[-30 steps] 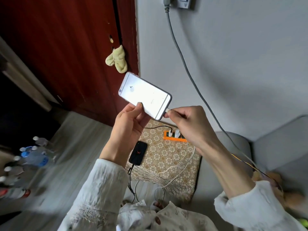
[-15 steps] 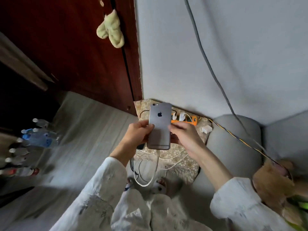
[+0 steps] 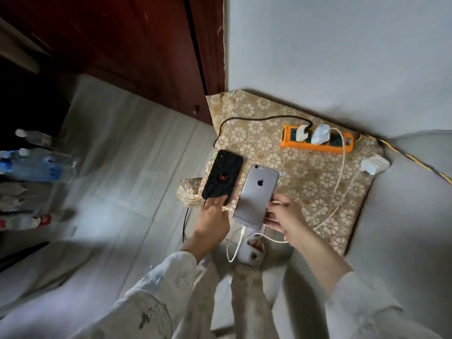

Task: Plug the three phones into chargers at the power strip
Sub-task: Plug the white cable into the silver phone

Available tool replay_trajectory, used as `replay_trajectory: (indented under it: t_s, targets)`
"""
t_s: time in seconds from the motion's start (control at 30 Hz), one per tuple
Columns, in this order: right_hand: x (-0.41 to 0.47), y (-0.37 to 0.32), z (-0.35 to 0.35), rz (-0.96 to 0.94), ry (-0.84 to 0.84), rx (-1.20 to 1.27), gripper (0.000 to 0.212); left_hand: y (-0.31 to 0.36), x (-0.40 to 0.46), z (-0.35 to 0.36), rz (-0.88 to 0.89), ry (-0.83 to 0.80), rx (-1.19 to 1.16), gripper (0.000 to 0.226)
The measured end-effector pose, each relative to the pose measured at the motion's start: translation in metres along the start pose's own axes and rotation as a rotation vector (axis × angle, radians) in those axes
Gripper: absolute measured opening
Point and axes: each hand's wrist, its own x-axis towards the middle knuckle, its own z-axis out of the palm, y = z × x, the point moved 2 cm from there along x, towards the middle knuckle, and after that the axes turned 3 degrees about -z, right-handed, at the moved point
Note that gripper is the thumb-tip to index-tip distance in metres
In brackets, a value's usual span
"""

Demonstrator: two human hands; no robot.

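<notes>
A grey phone (image 3: 256, 194) lies face down on the floral cloth (image 3: 269, 143), a white cable (image 3: 238, 243) plugged into its near end. My right hand (image 3: 283, 214) grips its near right corner. My left hand (image 3: 212, 218) touches the near end of a black phone (image 3: 222, 177) lying just left of it, which has a black cable. An orange power strip (image 3: 318, 140) by the wall holds two white chargers (image 3: 310, 133). A third white charger (image 3: 374, 163) lies loose to the right. No third phone is in view.
A dark red door (image 3: 146, 45) and a grey wall (image 3: 342, 57) stand behind the cloth. Plastic bottles (image 3: 31, 165) lie on the floor at left. A grey cushioned seat (image 3: 403, 216) is on the right. My feet in sandals (image 3: 252, 250) are below the phones.
The grey phone came down from mid-air, where my right hand pushed the white cable into it, and now lies on the cloth beside the black phone. My left hand shifted to the black phone.
</notes>
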Motion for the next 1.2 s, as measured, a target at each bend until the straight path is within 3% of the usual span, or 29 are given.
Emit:
replay_trajectory:
  t_s: [0.17,0.33,0.47,0.57,0.7,0.8,0.9,1.0,1.2]
  targets:
    - [0.065,0.016,0.026,-0.02,0.041,-0.113,0.016,-0.044,0.04,0.022,0.068,0.031,0.381,0.07]
    - [0.083,0.022,0.029,-0.011,0.138,-0.087,0.026,-0.054,0.042,0.023,0.078,-0.018,0.47,0.074]
    - [0.078,0.018,0.035,-0.108,0.311,-0.237,0.023,-0.051,0.046,0.016,0.077,-0.087,0.466,0.076]
    - [0.072,0.015,0.043,-0.097,0.269,-0.248,0.021,-0.051,0.048,0.012,0.085,-0.127,0.48,0.079]
    - [0.065,0.011,0.042,-0.103,0.217,-0.388,0.036,-0.055,0.051,0.01,0.108,-0.178,0.472,0.082]
    - [0.05,0.012,0.041,-0.104,0.093,-0.338,0.037,-0.056,0.052,0.004,0.123,-0.204,0.45,0.082]
    - [0.027,0.014,0.043,-0.105,0.019,-0.301,0.02,-0.05,0.052,-0.011,0.145,-0.221,0.455,0.067]
    - [-0.003,0.012,0.047,0.011,-0.013,-0.294,0.027,-0.037,0.034,-0.037,0.124,-0.26,0.358,0.043]
    - [-0.089,-0.014,0.058,-0.022,-0.137,-0.201,0.027,-0.049,-0.063,-0.099,0.066,-0.063,0.165,0.041]
